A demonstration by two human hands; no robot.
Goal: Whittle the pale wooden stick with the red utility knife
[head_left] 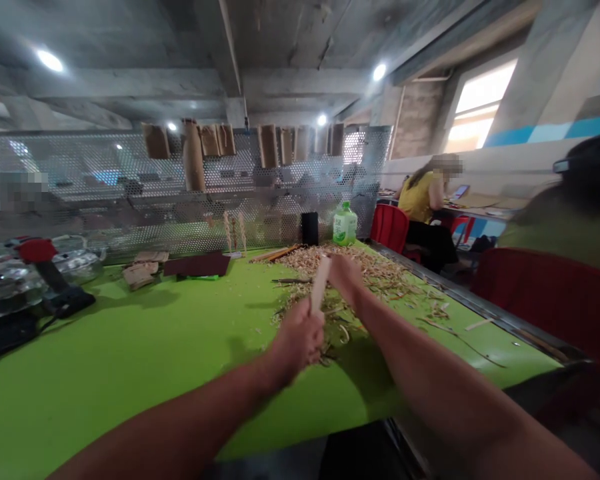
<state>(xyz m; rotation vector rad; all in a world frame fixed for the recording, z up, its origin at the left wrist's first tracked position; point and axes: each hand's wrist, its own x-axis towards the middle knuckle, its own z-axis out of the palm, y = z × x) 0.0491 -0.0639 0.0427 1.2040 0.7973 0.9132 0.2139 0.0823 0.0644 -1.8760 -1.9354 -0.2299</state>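
My left hand (299, 339) is wrapped round the lower end of a pale flat wooden strip (321, 285), which stands up at a slight tilt above the table. Close by the strip's upper end is my right hand (345, 277), closed and somewhat blurred. Whatever it grips is hidden, and I cannot tell whether it touches the strip. Behind and beneath both hands lies a heap of curled wood shavings (380, 270). A thin dark stick (293, 281) rests at the heap's left edge.
On the green table (155, 360) stand a green-capped bottle (345, 225) and a black block (310, 229) at the back. A red and black cordless tool (47, 273) is at the left. Perforated metal screen (180, 220) closes the far side. A person in yellow (423, 197) sits at right.
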